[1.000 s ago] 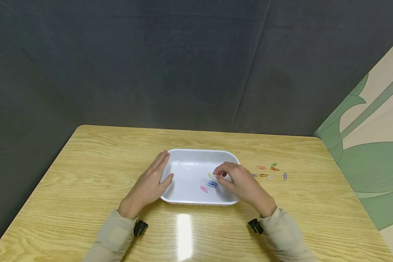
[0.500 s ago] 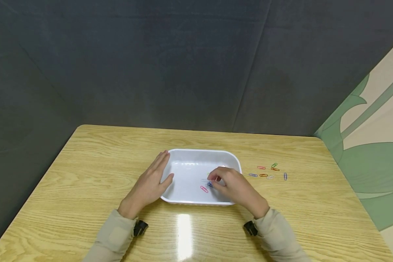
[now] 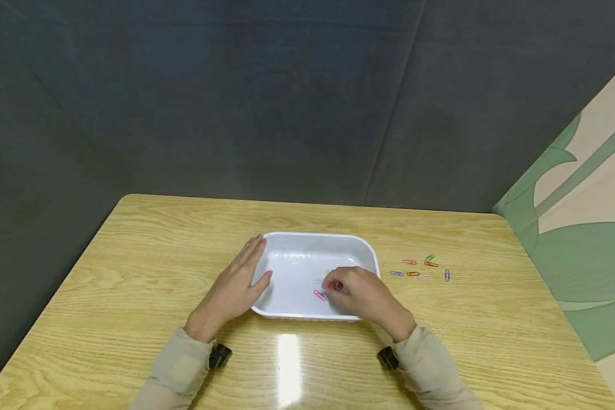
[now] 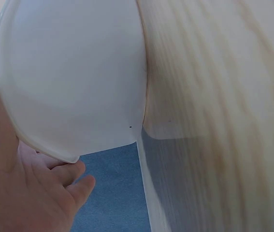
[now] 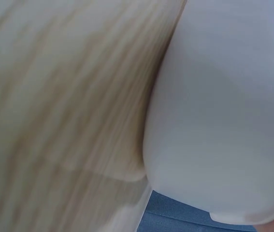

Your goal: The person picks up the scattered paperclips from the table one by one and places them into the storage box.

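Note:
My left hand (image 3: 233, 287) rests along the left rim of a white plastic tray (image 3: 292, 316), fingers straight and thumb over the inside. In the left wrist view, that hand (image 4: 35, 188) shows beyond the tray's wall (image 4: 79, 87). Over the tray's right half is my right hand (image 3: 364, 293), fingers bent and thumb near the index fingertip, low among paper clips. A pink paper clip (image 3: 320, 295) lies by the fingertips. A yellow one (image 3: 328, 272) shows partly behind the hand. Whether the fingertips hold a clip is unclear. The right wrist view shows mostly the tray's outer wall (image 5: 219, 111).
Several coloured paper clips lie on the wooden table (image 3: 159, 256) right of the tray, among them a green one (image 3: 430, 258), a pink one (image 3: 409, 262) and a blue one (image 3: 447, 275). A dark curtain (image 3: 287, 102) hangs behind the table.
My right hand has moved left and toward me inside the tray, now covering the blue clips seen earlier. The left hand and tray have stayed put.

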Demonstrator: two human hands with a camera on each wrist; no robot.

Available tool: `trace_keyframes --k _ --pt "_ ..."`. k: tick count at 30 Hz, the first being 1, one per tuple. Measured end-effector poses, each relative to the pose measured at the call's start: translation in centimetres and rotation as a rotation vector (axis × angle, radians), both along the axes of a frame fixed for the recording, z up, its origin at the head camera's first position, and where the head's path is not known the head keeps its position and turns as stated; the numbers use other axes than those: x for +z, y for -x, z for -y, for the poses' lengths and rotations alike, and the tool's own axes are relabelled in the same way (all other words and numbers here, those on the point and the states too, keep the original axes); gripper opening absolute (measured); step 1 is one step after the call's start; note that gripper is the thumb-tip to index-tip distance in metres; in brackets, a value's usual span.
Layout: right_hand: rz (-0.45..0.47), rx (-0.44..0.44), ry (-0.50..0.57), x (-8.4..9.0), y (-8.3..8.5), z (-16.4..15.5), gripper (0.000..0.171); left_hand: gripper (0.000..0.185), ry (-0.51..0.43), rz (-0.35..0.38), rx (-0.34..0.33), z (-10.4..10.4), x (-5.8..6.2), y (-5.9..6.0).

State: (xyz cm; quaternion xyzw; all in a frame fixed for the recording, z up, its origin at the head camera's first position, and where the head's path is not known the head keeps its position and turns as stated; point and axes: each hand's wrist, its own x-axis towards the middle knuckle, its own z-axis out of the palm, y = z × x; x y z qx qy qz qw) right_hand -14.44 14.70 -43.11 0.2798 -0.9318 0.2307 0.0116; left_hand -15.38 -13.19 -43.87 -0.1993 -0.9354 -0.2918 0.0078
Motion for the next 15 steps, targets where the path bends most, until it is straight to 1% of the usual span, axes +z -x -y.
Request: trace_keyframes --k 5,11,15 --pt "0.015 -0.006 -0.025 -0.05 -0.04 0.10 0.006 0.068 -0.005 -0.018 -0.004 -0.01 -0.03 -0.01" --pt "0.046 -0.015 -0.058 -0.03 -0.09 0.03 0.006 0.068 -0.002 0.000 -0.003 -0.04 0.02 -0.01" --pt "0.061 -0.026 -0.053 0.10 -0.10 0.06 0.008 0.067 -0.005 0.005 -0.002 -0.09 0.12 -0.02"
